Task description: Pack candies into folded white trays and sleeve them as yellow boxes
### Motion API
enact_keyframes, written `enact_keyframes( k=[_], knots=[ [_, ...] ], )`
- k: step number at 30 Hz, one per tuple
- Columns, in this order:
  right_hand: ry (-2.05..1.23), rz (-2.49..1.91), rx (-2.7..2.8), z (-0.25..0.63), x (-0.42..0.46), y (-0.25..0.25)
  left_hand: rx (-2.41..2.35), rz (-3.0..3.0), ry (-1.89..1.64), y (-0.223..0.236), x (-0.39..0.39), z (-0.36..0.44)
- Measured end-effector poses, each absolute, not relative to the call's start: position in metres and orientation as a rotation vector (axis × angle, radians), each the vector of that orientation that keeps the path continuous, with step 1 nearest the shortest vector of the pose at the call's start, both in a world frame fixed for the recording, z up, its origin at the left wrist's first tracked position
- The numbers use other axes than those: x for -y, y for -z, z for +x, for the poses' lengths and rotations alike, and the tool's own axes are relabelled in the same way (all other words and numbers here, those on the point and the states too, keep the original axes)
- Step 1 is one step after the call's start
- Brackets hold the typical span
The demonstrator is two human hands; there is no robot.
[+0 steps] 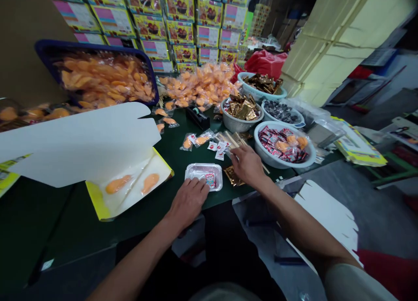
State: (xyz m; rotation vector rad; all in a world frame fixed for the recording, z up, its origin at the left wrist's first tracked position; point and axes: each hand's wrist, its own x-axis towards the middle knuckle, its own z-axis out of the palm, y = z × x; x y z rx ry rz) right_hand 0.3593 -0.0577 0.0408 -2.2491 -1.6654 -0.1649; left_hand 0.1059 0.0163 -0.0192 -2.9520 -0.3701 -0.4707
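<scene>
A small foil tray [216, 168] sits in front of me with a printed sachet [210, 179] in it. My left hand [191, 199] rests on its near-left rim, fingers together and curled over the edge. To the right, my right hand [247, 165] bends its fingers down onto thin wooden sticks [232, 140]; the fingertips are partly hidden. Small white packets with red marks [220, 148] lie beside those fingers. Under the right hand is a shiny gold-brown packet [233, 176]. Bagged orange pieces [202, 138] lie beyond the tray.
An open box [102, 201] with two orange pieces stands at left. Behind are a blue crate [153, 81], a heap of orange bags [202, 85] and a tape dispenser [197, 118]. Bowls of sachets [277, 162], gold packets [240, 125] and dark packets [302, 124] stand at right.
</scene>
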Motion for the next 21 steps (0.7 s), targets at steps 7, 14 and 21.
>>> enact_keyframes(
  k=[7,14,21],
  knots=[
    [0.043,-2.298,2.076,0.384,-0.017,-0.039,0.419,-2.975,0.563,0.026,-0.014,0.104],
    [-0.016,-2.255,1.855,0.4,-0.013,-0.037,0.469,-2.974,0.603,0.028,-0.013,0.105],
    [-1.074,-1.784,1.663,0.381,0.001,-0.066,0.551,-2.92,0.841,0.021,-0.008,0.096]
  ],
)
